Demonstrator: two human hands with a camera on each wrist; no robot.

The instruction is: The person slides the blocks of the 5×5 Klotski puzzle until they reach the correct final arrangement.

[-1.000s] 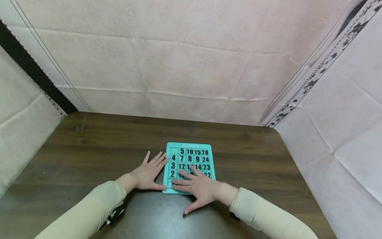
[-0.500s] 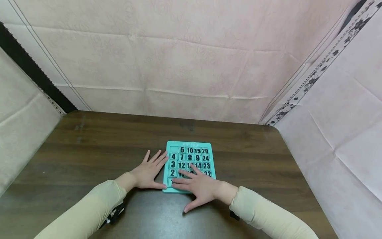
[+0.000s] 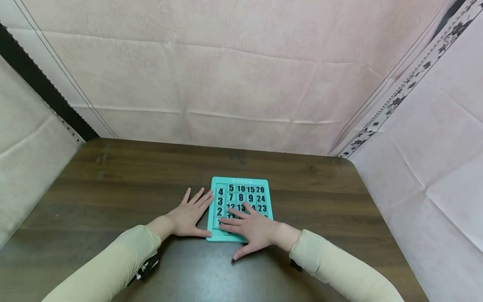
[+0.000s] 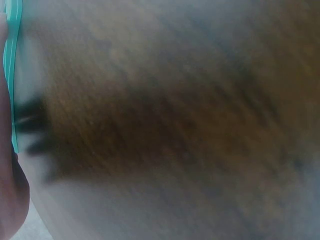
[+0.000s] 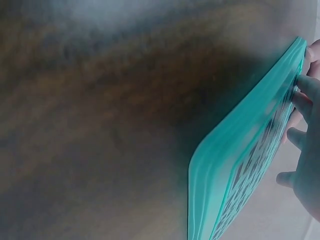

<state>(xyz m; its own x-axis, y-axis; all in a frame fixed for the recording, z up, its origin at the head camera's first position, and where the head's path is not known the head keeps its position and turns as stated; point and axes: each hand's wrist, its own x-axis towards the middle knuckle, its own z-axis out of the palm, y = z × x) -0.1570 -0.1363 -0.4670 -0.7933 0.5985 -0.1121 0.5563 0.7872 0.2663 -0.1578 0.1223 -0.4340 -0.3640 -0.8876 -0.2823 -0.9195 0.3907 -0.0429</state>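
Observation:
A turquoise number slide puzzle (image 3: 241, 181) with black-numbered tiles lies flat on the brown table. In its left column, the 4 tile (image 3: 220, 191) sits partway between the top and second rows, the 3 and 2 tiles below it. My left hand (image 3: 185, 219) is spread on the table, its fingertips and thumb touching the puzzle's left edge. Over the lower part of the puzzle reaches my right hand (image 3: 256, 230), fingers straight, a fingertip at the 1 tile low in the left column. That hand hides several lower tiles. In the left wrist view only the puzzle's edge (image 4: 14, 75) shows.
The wooden table (image 3: 124, 188) extends all around the puzzle. A pale patterned cloth (image 3: 226, 84) hangs behind it, with more cloth (image 3: 426, 167) at the right and left sides.
The left column's 4, 3 and 2 tiles have moved up toward the space at the top left. My right fingers have shifted slightly upward. The left hand stays put.

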